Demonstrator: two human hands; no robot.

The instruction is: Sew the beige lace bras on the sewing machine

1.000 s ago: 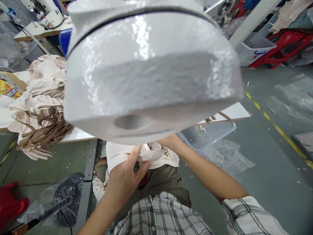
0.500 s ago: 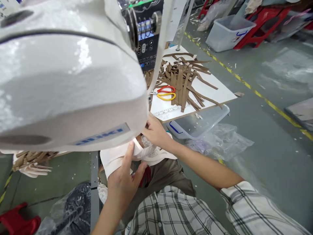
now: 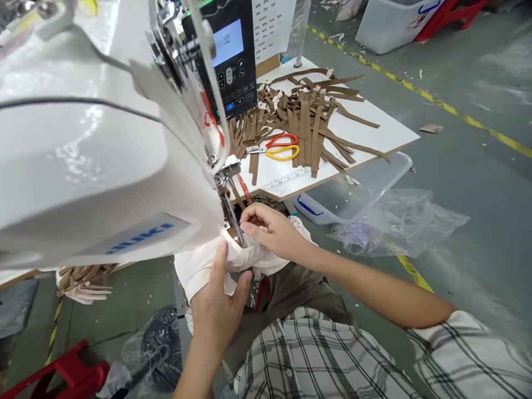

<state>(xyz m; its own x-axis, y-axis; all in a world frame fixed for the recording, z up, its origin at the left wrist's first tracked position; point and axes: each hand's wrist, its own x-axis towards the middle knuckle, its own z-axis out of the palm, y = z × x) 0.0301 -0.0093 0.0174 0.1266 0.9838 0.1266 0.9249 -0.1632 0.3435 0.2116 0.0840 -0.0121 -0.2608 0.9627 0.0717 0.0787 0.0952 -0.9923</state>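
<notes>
A white sewing machine head [image 3: 95, 166] fills the upper left, very close to the camera. Its needle and presser foot [image 3: 230, 219] come down just in front of me. A pale pink fabric piece with lace trim [image 3: 199, 269] lies under the foot. My left hand [image 3: 218, 310] pinches the near edge of the fabric between thumb and fingers. My right hand [image 3: 270, 230] rests with bent fingers on the lacy fabric right beside the foot.
A black control panel [image 3: 230, 55] stands behind the machine. Several brown straps [image 3: 307, 116] and red and yellow scissors [image 3: 280, 149] lie on the white table [image 3: 390, 133]. Beneath it sit a clear plastic bin [image 3: 357, 188] and crumpled plastic sheeting [image 3: 399, 221].
The view has swung right and back, uncovering the needle, control panel and strap pile. My right hand has come out from behind the machine head to the presser foot.
</notes>
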